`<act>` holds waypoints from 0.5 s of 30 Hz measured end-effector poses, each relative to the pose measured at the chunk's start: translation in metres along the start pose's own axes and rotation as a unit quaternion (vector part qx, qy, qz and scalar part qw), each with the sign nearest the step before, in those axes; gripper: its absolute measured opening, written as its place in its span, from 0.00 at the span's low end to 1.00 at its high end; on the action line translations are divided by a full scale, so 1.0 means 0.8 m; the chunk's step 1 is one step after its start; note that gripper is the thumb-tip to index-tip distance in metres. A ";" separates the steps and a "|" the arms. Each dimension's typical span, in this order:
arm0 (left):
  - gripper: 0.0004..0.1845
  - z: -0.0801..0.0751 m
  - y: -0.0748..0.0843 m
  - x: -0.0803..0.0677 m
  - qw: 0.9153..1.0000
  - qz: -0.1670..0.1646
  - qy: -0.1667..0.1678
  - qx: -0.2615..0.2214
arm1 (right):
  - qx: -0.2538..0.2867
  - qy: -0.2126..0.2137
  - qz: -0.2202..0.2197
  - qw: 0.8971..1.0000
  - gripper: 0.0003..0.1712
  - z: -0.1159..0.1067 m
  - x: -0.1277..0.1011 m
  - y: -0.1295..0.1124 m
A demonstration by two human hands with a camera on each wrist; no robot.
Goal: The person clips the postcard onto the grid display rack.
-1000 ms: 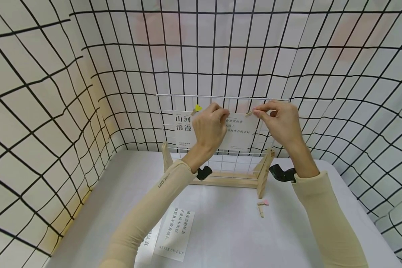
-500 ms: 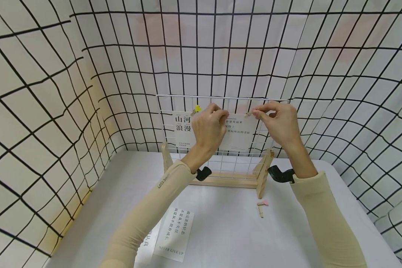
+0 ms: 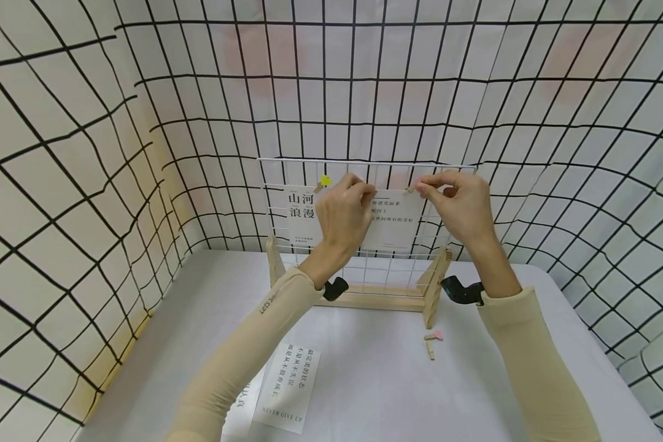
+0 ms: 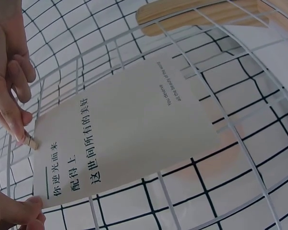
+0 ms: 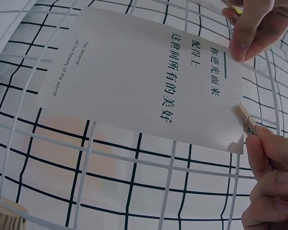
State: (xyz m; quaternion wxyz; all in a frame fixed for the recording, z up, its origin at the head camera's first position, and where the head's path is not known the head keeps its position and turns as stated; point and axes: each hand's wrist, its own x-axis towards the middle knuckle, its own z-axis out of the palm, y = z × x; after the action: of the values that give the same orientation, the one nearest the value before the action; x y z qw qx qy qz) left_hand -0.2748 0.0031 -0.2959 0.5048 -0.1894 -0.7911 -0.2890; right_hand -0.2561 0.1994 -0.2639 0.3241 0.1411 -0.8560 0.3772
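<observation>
Clipping seems underway: the left hand [image 3: 342,212] pinches an upper corner of the white rectangular paper card [image 5: 120,76] hanging below its fingers, the right hand [image 3: 460,205] pinches a pale wooden clothespin [image 5: 246,119] at the card's top edge, and next likely calls for seating that over the white wire grid [image 5: 90,150].

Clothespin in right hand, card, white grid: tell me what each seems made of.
Clothespin: probably bare wood, pale tan; its shiny spring looks like metal. Card: likely paper, thin and printed, faintly glossy near one corner. White grid: perhaps coated metal; thin, evenly white bars.
</observation>
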 end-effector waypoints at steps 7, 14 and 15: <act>0.02 -0.002 0.001 0.003 1.000 -0.001 -0.002 0.006 | 0.001 -0.002 -0.005 1.000 0.12 -0.001 -0.001 0.002; 0.05 -0.020 -0.011 0.005 0.998 0.018 -0.045 -0.050 | 0.027 -0.003 0.000 1.000 0.14 -0.003 -0.008 0.002; 0.05 -0.021 -0.015 0.005 0.996 0.024 -0.052 -0.069 | 0.031 0.000 -0.003 1.000 0.14 -0.003 -0.009 0.003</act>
State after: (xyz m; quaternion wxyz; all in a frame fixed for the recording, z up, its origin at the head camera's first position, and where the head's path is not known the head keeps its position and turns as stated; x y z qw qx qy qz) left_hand -0.2715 -0.0170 -0.2902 0.4557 -0.2571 -0.7894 -0.3210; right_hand -0.2506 0.2029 -0.2689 0.3205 0.1542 -0.8435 0.4024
